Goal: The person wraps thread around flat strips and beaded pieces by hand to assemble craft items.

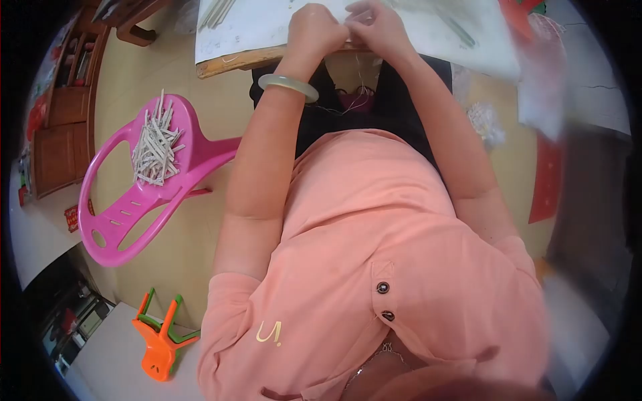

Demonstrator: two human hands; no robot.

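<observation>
At the front edge of a white-covered table (pixel 254 33), my left hand (pixel 314 30) is closed, its fingers curled inward; what it holds is too small to make out. Close beside it, my right hand (pixel 378 27) has its fingers bent together toward the left one, and anything between them is hidden. Thin pale threads (pixel 361 73) hang below the hands over my lap. A pale bangle (pixel 289 85) circles my left wrist. Bundles of thin sticks (pixel 217 12) lie at the table's back left, and more greenish strips (pixel 458 28) lie to the right.
A pink plastic chair (pixel 120 230) at the left bears a pile of whitish strips (pixel 158 150). Small orange and green stools (pixel 159 347) stand at the lower left. Wooden furniture (pixel 61 157) is at the far left. Plastic bags (pixel 485 123) lie right of my lap.
</observation>
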